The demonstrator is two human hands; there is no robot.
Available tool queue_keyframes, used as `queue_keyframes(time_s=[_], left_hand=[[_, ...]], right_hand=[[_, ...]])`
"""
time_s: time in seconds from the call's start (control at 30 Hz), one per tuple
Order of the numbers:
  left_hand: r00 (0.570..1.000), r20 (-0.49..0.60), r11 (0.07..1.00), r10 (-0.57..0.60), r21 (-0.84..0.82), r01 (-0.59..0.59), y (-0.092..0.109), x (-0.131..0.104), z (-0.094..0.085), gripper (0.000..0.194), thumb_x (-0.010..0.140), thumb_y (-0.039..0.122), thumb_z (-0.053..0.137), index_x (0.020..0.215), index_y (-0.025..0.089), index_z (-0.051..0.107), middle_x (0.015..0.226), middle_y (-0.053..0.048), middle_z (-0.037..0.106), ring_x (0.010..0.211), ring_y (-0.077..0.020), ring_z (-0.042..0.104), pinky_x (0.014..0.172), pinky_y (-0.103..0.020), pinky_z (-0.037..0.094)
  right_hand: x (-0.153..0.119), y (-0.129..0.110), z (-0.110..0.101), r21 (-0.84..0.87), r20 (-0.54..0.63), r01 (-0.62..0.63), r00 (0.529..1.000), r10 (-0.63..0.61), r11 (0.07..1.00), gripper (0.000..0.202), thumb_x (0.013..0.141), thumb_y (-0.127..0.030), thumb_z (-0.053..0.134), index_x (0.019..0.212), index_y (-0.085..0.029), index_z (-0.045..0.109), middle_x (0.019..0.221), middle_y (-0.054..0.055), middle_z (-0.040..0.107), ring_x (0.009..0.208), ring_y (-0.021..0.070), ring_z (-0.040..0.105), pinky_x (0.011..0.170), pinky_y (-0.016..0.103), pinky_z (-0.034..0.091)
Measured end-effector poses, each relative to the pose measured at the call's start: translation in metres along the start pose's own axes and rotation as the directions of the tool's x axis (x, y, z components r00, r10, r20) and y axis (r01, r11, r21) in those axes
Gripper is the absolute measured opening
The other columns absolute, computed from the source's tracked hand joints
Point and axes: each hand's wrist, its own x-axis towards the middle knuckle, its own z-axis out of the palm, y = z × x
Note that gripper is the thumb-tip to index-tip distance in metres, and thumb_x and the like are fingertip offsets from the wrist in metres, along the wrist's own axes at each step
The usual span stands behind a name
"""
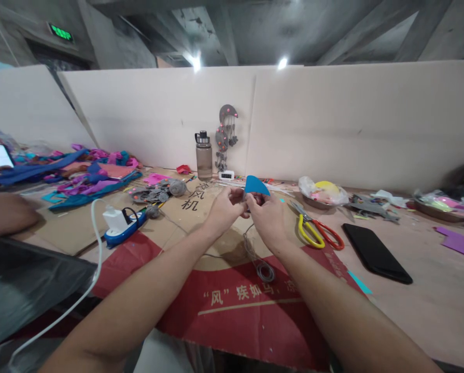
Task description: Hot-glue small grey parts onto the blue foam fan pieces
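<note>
A small blue felt piece (256,185) with a rounded edge is held up between my two hands above the cardboard sheet. My left hand (227,208) is closed, its fingertips pinching at the left edge of the felt. From the other side, my right hand (266,216) grips the lower part between thumb and fingers. Grey yarn (263,270) hangs beneath my hands and lies in loose loops on the cardboard. Whether a needle or a yarn end is between the fingertips is hidden. Scissors (320,232) with yellow and red handles lie right of my right hand.
The printed cardboard (239,321) covers the table before me. A black phone (376,253) lies at right, a blue power strip (125,228) at left. Behind stand a bottle (204,158) and a grey hanging ornament (224,135). Another person's arm (8,215) reaches in from the left.
</note>
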Motion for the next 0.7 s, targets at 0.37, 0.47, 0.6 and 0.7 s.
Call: queue_keyframes(time_s=[0.37,0.47,0.6,0.7], left_hand=[[0.995,-0.068,0.993,-0.069,-0.097,0.062,-0.008,0.004,-0.005,0.009,0.072,0.024,0.065,0.074,0.016,0.061,0.075,-0.004,0.066,0.070,-0.0153,0.063,0.064,-0.030,0.057],[0.987,-0.112,0.976,-0.115,-0.197,0.091,-0.007,0.006,-0.005,0.017,0.069,0.022,0.071,0.075,0.015,0.056,0.074,-0.004,0.066,0.071,-0.0161,0.065,0.070,-0.035,0.058],[0.980,-0.117,0.966,-0.159,-0.225,0.130,-0.002,0.006,-0.005,0.018,0.070,0.017,0.069,0.073,0.014,0.051,0.073,-0.004,0.064,0.069,-0.0151,0.064,0.069,-0.036,0.058],[0.982,-0.112,0.958,-0.153,-0.262,0.119,0.001,0.006,-0.005,0.015,0.071,0.013,0.066,0.071,0.013,0.051,0.074,-0.003,0.062,0.070,-0.0133,0.063,0.071,-0.034,0.058]], right_hand=[[-0.002,0.008,-0.001,-0.018,0.099,0.179,0.979,-0.177,0.984,0.013,0.084,-0.028,0.048,0.087,-0.019,0.058,0.081,0.004,0.062,0.073,0.0161,0.054,0.069,0.028,0.040],[0.001,0.010,-0.004,-0.025,0.083,0.154,0.985,-0.151,0.988,0.010,0.083,-0.027,0.049,0.083,-0.019,0.055,0.078,0.003,0.060,0.070,0.0153,0.053,0.068,0.028,0.040],[0.004,0.014,-0.005,-0.031,0.059,0.142,0.988,-0.140,0.989,0.011,0.081,-0.028,0.051,0.084,-0.018,0.054,0.079,0.003,0.059,0.070,0.0150,0.053,0.066,0.027,0.039],[0.005,0.016,-0.005,-0.024,0.058,0.142,0.988,-0.140,0.990,0.012,0.081,-0.029,0.050,0.084,-0.018,0.054,0.079,0.003,0.059,0.070,0.0149,0.052,0.066,0.028,0.039]])
